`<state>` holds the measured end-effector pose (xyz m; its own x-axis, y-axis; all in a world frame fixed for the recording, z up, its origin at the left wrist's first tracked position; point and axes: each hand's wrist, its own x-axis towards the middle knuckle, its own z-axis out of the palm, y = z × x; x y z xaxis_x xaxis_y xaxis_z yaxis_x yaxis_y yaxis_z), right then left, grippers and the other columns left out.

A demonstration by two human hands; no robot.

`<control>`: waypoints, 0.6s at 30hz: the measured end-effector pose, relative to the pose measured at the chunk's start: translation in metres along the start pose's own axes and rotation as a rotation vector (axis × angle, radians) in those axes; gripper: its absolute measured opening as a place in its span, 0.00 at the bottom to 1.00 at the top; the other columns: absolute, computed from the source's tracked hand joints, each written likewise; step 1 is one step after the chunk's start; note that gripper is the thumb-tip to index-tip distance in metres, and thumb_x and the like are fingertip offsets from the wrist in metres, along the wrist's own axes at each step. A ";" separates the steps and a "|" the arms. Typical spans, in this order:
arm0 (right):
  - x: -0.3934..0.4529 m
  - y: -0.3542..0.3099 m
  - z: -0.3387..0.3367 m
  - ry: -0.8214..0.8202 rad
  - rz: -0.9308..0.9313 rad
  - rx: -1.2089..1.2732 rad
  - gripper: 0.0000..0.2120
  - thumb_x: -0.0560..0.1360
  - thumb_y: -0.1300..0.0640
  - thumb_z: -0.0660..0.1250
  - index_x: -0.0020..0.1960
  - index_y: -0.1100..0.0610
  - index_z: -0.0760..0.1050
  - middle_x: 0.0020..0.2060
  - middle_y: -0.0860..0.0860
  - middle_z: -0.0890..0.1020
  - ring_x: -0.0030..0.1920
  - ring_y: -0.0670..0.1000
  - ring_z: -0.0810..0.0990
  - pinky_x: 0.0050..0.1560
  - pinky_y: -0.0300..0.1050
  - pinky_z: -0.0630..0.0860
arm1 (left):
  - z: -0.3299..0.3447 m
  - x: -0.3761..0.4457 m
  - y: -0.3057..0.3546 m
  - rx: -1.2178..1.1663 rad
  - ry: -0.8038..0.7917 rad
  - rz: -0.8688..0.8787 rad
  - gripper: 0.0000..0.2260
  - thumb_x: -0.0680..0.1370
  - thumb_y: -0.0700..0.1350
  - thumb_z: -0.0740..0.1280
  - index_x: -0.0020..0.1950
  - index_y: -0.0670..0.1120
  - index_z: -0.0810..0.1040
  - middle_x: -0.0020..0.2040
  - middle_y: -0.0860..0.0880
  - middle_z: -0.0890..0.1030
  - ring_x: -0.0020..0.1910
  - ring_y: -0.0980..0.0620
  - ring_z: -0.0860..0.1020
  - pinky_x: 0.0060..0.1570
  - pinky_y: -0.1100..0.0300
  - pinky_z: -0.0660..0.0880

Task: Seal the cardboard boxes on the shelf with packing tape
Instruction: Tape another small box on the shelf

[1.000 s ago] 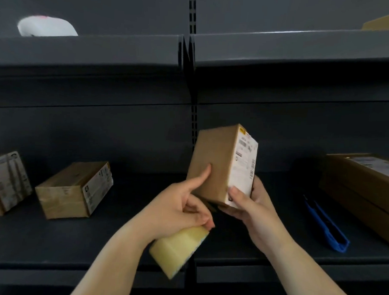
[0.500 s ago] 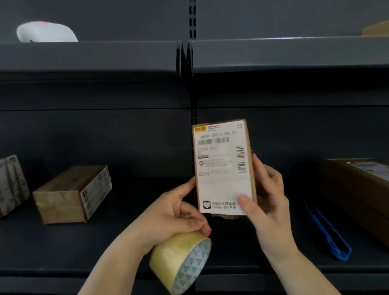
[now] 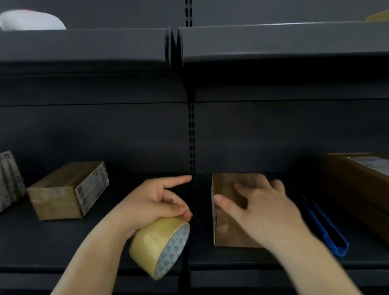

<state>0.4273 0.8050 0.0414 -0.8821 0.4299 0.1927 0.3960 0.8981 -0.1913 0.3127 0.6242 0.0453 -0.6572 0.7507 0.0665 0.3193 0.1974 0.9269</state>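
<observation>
Centrally, a roll of tape is grasped by the left hand, whose lower fingers are curled over the top of the roll while the index finger is stretched out toward the far right. The roll is held in the air in front of the shelf, its patterned core turned to the right. Just to its right, a brown box is seen lying flat on the shelf. The right hand is laid over this box with the fingers spread and blurred, the thumb touching the box's left edge; whether the box is being gripped or only touched cannot be told. To the left, well apart, a second box with a white label is set on the shelf, and a third is cut by the left edge. To the right, a blue tool lies beside a long box.
</observation>
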 end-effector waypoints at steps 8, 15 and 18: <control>0.030 0.080 -0.031 -0.544 -0.453 0.296 0.36 0.68 0.48 0.74 0.65 0.26 0.57 0.69 0.26 0.53 0.70 0.30 0.47 0.73 0.44 0.43 | -0.026 -0.016 0.002 -0.182 0.076 0.050 0.38 0.51 0.54 0.81 0.60 0.55 0.76 0.40 0.39 0.84 0.43 0.47 0.84 0.41 0.62 0.79; 0.023 0.017 0.013 0.216 -0.547 -0.154 0.26 0.68 0.38 0.68 0.65 0.40 0.71 0.51 0.45 0.75 0.52 0.51 0.72 0.52 0.51 0.69 | -0.035 -0.020 0.007 -0.167 0.129 0.059 0.39 0.49 0.56 0.81 0.59 0.55 0.77 0.40 0.39 0.85 0.43 0.47 0.84 0.41 0.62 0.79; 0.027 0.006 0.028 0.400 -0.533 -0.178 0.25 0.61 0.35 0.71 0.53 0.46 0.82 0.39 0.47 0.80 0.40 0.53 0.79 0.39 0.51 0.75 | -0.039 -0.023 0.009 -0.156 0.090 0.044 0.36 0.52 0.52 0.81 0.59 0.53 0.77 0.40 0.39 0.84 0.42 0.47 0.84 0.40 0.62 0.79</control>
<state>0.3992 0.8194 0.0185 -0.8195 -0.1042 0.5635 0.0005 0.9832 0.1826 0.3041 0.5844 0.0668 -0.7053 0.6960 0.1346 0.2439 0.0600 0.9679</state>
